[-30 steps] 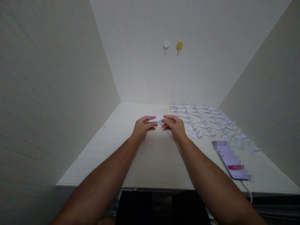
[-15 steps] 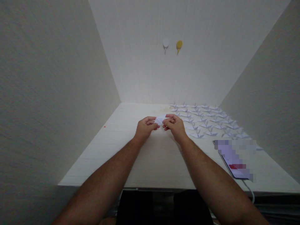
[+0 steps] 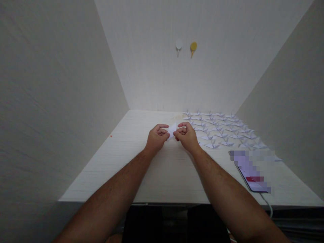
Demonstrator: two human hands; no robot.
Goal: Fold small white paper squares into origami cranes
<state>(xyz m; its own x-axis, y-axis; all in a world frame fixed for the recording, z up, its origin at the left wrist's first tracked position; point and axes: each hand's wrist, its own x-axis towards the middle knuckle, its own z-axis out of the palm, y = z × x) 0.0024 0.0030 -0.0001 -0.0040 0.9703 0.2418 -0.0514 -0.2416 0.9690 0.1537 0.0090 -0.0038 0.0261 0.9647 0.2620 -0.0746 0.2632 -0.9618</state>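
Note:
My left hand (image 3: pixel 157 138) and my right hand (image 3: pixel 186 136) meet above the middle of a pale wooden table (image 3: pixel 126 168). Both pinch a small folded piece of white paper (image 3: pixel 172 129) between thumbs and fingers. The paper stands tilted between the two hands, mostly hidden by the fingers. Just right of my right hand lie rows of several folded white paper cranes (image 3: pixel 222 130).
A phone (image 3: pixel 253 172) with a blurred screen lies near the table's front right edge, and a cable (image 3: pixel 268 206) runs off it. Walls close in the table on the left, back and right. Two hooks, white (image 3: pixel 178 45) and yellow (image 3: pixel 193 46), hang on the back wall.
The paper lay flat and long between my hands a second ago; now it is turned up and bunched tighter, and both hands have drawn closer together.

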